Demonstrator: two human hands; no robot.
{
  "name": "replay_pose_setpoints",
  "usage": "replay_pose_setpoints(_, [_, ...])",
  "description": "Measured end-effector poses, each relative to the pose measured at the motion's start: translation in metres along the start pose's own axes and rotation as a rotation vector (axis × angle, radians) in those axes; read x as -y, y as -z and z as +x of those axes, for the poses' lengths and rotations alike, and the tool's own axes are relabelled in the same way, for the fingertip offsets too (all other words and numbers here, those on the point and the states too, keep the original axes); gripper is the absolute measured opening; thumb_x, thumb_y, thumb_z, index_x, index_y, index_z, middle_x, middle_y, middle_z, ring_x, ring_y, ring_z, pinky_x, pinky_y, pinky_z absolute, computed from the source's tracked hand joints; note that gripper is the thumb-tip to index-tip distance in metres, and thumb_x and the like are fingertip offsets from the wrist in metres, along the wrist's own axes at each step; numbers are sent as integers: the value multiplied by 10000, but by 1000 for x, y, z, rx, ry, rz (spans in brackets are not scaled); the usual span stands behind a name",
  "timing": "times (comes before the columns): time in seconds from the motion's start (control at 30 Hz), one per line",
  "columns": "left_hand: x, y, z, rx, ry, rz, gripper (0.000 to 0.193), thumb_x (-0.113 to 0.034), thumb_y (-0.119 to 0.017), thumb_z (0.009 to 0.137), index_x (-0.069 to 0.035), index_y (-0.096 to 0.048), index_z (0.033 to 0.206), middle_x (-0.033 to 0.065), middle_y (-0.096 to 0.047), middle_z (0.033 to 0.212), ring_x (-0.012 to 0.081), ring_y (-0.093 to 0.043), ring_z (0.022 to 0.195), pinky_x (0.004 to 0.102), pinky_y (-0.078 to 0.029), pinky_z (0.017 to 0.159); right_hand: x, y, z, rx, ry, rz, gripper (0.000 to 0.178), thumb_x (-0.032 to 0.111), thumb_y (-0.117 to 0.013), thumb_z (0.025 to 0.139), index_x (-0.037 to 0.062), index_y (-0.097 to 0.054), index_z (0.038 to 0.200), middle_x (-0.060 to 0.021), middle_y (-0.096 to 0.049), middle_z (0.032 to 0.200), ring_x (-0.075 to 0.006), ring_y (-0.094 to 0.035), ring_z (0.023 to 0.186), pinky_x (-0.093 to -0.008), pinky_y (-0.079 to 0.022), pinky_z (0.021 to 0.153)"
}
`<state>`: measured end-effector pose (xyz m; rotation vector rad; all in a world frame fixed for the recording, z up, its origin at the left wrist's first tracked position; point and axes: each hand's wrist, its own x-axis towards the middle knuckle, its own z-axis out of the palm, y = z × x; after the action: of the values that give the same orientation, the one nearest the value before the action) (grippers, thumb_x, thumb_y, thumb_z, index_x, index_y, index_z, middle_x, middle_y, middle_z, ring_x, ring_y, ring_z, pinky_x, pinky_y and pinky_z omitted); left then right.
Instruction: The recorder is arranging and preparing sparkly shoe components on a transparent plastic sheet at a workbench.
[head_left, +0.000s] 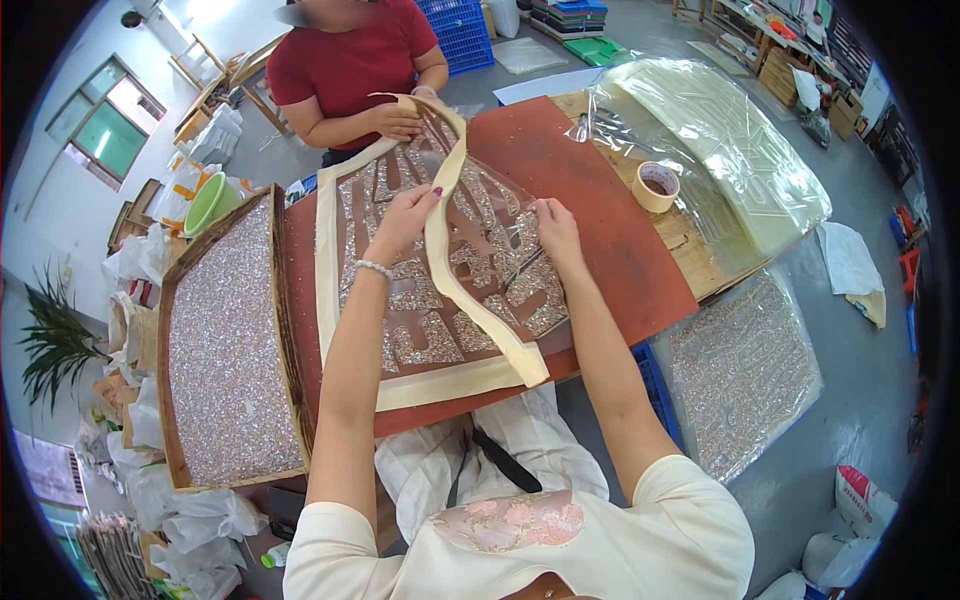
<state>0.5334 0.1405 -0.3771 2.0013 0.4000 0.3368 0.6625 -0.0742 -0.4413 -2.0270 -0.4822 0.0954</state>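
Your left hand [408, 215] is up over the red board [560, 170]. Its fingers are closed, pinching a long cream strip [455, 290] near the middle of the strip. The strip lifts off the board there, bends in the air, and runs down to a loose end near your lap.

Your right hand [556, 228] rests on the clear sheet [490, 250] that lies over the sparkly pattern [420, 340]. Its fingers are close together and press down on the sheet. You cannot tell if they pinch anything.

The sparkly pattern lies flat on the red board, right in front of you. More cream strip runs along its left side and its bottom edge.

Across the board, another person in a red shirt [350, 55] holds the far end of the strip with one hand [397, 120].

On your left a wooden tray [175, 300] is full of shiny bits. A green bowl [212, 203] sits just behind it. On your right a roll of tape [656, 186] sits on the wooden table [700, 260], near a pile of clear plastic [730, 150].
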Motion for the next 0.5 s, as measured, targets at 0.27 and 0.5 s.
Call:
replay_pose_setpoints(0.27, [-36, -22, -21, 36, -5, 4, 306, -242, -476, 979, 18, -573, 852, 25, -550, 671, 126, -483, 590, 326, -415, 570, -10, 50, 18, -193, -142, 1013, 557, 529, -336, 1007, 53, -587, 1155, -30, -584, 953, -127, -554, 808, -284, -434, 742])
replay_pose_setpoints(0.5, [-41, -36, -22, 4, -140, -44, 287, -237, -489, 969, 12, -578, 856, 72, -584, 642, 144, -558, 548, 314, -443, 532, 69, 2, 40, -1, 542, -107, 362, 328, -595, 912, 19, -622, 1098, -139, -619, 1051, -269, -606, 937, -365, -473, 822])
